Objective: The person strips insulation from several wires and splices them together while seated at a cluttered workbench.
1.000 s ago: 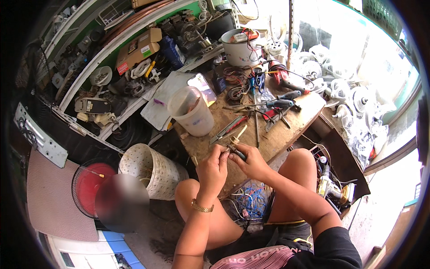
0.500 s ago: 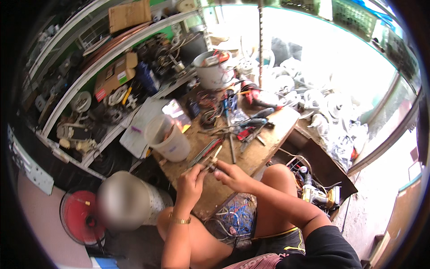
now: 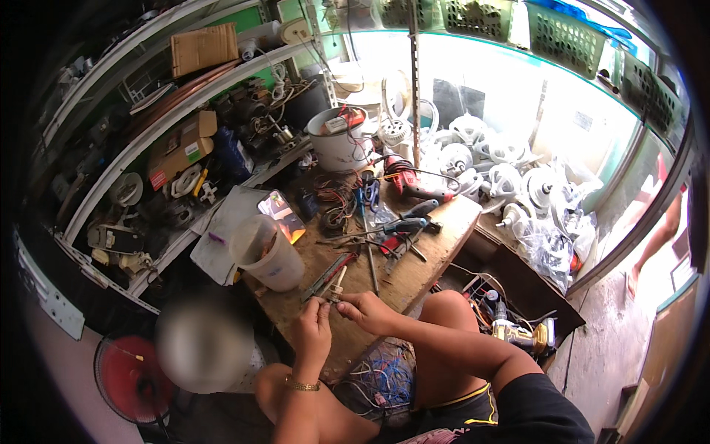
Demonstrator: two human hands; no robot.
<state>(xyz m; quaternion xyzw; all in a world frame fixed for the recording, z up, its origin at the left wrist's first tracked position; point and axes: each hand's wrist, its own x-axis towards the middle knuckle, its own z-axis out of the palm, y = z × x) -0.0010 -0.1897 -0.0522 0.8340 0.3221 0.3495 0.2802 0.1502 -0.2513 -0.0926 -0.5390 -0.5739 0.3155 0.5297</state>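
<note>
My left hand (image 3: 313,329), with a gold watch band on its wrist, pinches a small part (image 3: 336,290) with a thin pale stem pointing up. My right hand (image 3: 368,312) meets it from the other side, its thumb and fingers closed on the same part. The fingers cover most of the piece, so its kind cannot be made out. Just beyond the hands, on the wooden bench (image 3: 355,337), lies a long dark tool with red edges (image 3: 329,275). A long metal rod (image 3: 371,259) rests to its right. A translucent plastic tub (image 3: 277,259) stands to the left.
Pliers (image 3: 416,222), a red power drill (image 3: 411,180), wires and a lit phone (image 3: 282,214) crowd the bench. A white bucket (image 3: 342,148) stands behind. Below right, a box holds a yellow cordless drill (image 3: 529,334). Someone's leg (image 3: 657,237) shows at the doorway.
The whole view has shifted slightly, and the bright background is now clearer. My hands remain together on the small part, whose stem has turned a little. A person's leg has appeared at the right.
</note>
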